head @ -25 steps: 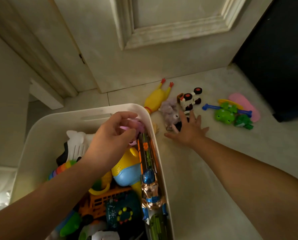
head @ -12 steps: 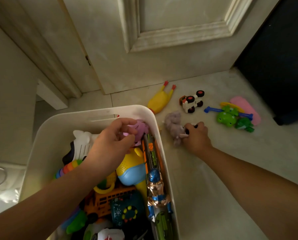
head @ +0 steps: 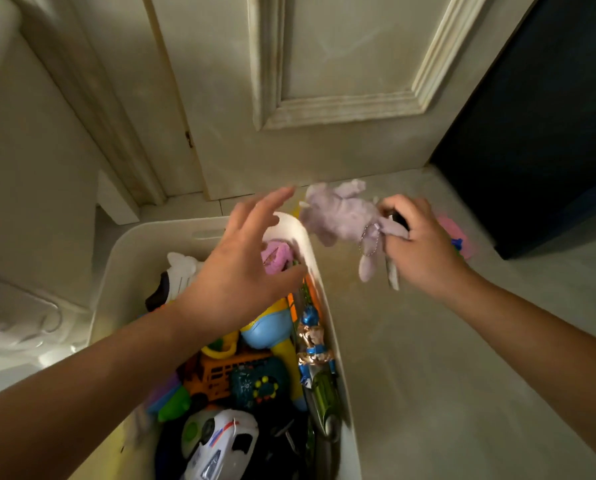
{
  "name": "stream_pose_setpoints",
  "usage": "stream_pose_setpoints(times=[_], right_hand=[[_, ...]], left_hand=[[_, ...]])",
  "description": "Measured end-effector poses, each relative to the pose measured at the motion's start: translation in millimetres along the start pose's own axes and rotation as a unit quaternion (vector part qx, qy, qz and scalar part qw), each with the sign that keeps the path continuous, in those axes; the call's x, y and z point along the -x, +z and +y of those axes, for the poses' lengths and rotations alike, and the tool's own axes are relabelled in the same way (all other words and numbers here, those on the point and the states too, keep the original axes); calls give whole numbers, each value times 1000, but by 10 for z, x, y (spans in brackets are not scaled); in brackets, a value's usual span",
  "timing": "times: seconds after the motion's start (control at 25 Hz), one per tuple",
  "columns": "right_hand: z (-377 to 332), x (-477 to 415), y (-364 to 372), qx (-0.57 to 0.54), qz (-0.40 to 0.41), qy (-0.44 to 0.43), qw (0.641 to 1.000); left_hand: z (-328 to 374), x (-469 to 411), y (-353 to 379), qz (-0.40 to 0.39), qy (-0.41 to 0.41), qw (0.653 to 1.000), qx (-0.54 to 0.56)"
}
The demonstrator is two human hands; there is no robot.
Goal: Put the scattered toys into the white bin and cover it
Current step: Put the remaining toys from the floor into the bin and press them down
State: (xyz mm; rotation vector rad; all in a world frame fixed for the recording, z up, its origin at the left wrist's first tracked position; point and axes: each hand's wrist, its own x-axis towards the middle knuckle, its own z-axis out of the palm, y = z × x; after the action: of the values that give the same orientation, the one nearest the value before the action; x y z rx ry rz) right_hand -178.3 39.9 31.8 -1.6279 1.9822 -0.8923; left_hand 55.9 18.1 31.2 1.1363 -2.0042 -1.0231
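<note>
The white bin (head: 140,244) stands on the floor, filled with several toys, among them a pink toy (head: 276,258) near its far rim and a white toy car (head: 220,441) at the near end. My right hand (head: 417,247) grips a purple plush toy (head: 341,216) with a bead chain, lifted off the floor just right of the bin's far corner; a dark thing also shows in that fist. My left hand (head: 244,268) hovers over the bin with fingers spread, holding nothing.
A cream door (head: 324,81) stands straight ahead and dark furniture (head: 538,116) at the right. A pink toy (head: 452,230) and a blue-green one (head: 457,244) lie on the floor behind my right hand. A white moulded object (head: 12,323) sits left of the bin.
My right hand closed on the purple plush and lifted it off the floor toward the bin. My left hand let go of the pink toy and rose with fingers spread.
</note>
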Motion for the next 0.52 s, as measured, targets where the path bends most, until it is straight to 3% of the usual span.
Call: stream_pose_setpoints(times=[0.12, 0.24, 0.32, 0.4, 0.52], right_hand=[[-554, 249, -158, -47, -37, -51, 997], [-899, 467, 8, -205, -147, -37, 967], [-982, 557, 242, -304, -213, 27, 928], [-1005, 601, 504, -322, -275, 136, 896], [-971, 639, 878, -336, -361, 259, 830]], left_hand=[[217, 102, -203, -11, 157, 982, -104], [318, 238, -480, 4, 211, 966, -152], [274, 376, -656, 9, 131, 977, -170], [181, 538, -743, -11, -32, 984, -172], [-66, 761, -742, -31, -269, 959, -79]])
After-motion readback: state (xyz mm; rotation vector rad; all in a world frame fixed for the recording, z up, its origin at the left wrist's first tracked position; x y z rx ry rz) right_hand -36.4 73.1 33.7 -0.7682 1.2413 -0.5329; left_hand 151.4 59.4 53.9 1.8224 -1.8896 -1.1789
